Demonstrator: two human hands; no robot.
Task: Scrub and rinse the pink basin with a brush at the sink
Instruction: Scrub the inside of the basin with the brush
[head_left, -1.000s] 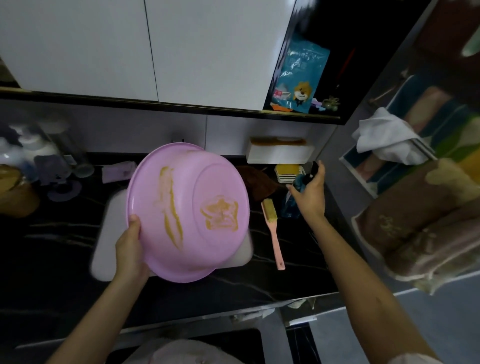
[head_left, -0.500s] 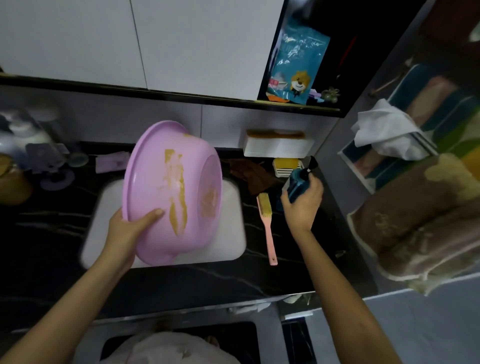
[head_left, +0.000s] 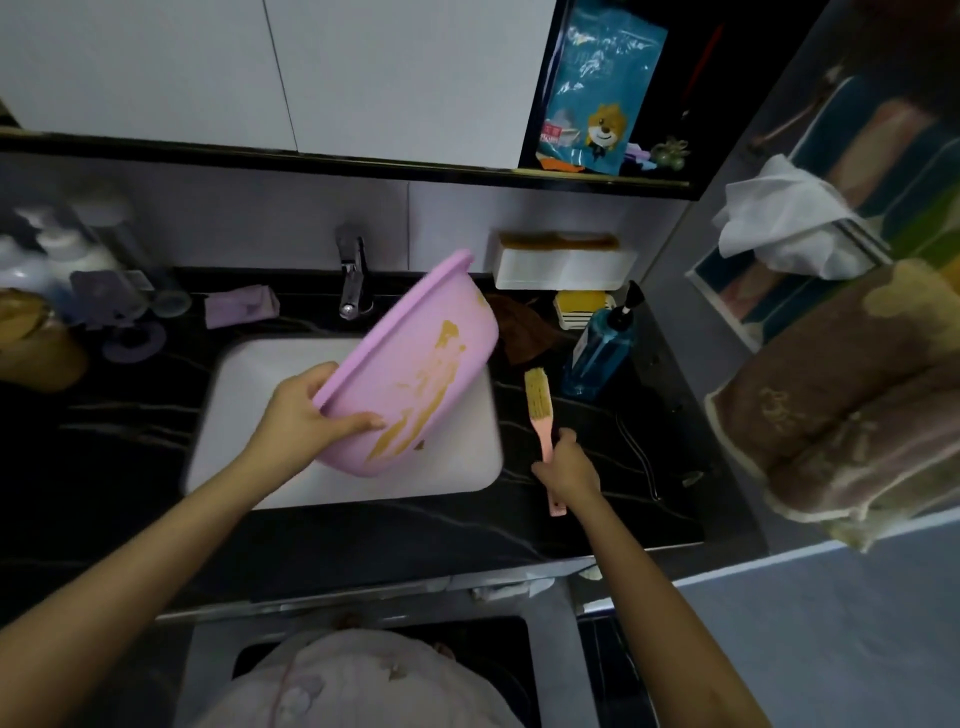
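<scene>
The pink basin (head_left: 410, 374) hangs tilted over the white sink (head_left: 249, 374), its rim up and to the left, its outer wall smeared with yellow-brown streaks. The left hand (head_left: 306, 410) grips it at the lower left of the rim, fingers curled over the edge and the thumb laid along the outer wall. Just right of the basin, the right hand (head_left: 569, 467) is closed round the pink handle of the brush (head_left: 538, 395); the pale bristle head points away beyond the knuckles, and the handle's end shows under the wrist. Whether the brush rests on the black table (head_left: 104, 457) or is lifted off it cannot be told. Past the right hand, beyond the bristles, stands a blue pump bottle (head_left: 602, 353), with a brown cloth (head_left: 522, 332) to its left. The faucet (head_left: 353, 280) stands beyond the left hand, behind the sink
</scene>
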